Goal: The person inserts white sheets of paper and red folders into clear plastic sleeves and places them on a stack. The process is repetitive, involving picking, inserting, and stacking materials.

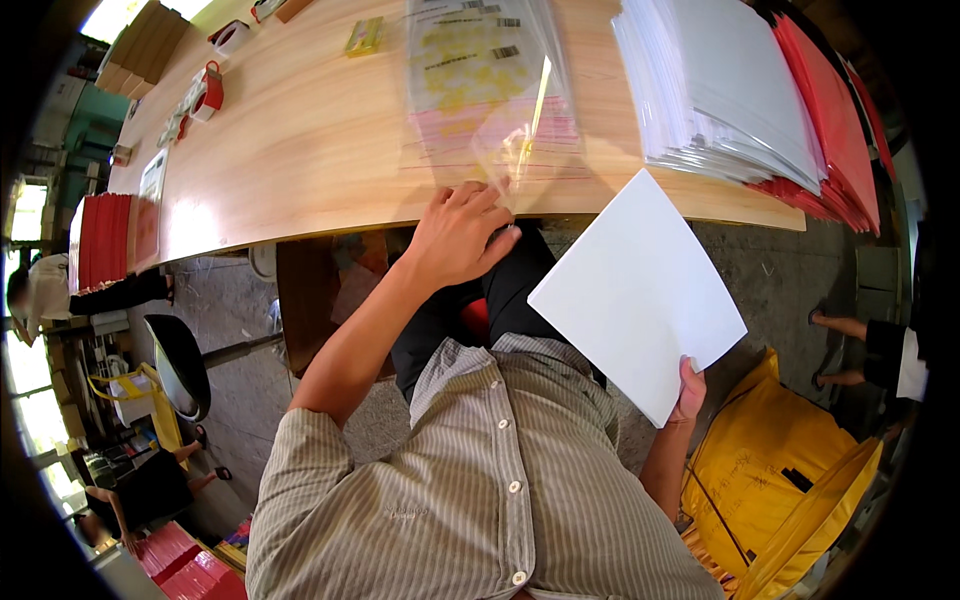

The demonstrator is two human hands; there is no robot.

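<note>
My right hand [687, 392] grips the lower corner of a flat, square white board or thin booklet [640, 295], tilted in front of my lap on the right. Its thumb lies on the white face; the other fingers are hidden behind it. My left hand [462, 238] is at the table's near edge, fingers bent and thumb apart. Its fingertips touch the near end of a stack of clear plastic bags [490, 90]. Near those fingertips the film of the top bag is lifted and shines.
A tall stack of white sleeved sheets [735, 90] stands at the table's right, beside red folders [825, 120]. Tape rolls [208, 92] and a small yellow packet [365, 37] lie at left. A yellow bag [770, 470] sits at my right. Other people are at the far sides.
</note>
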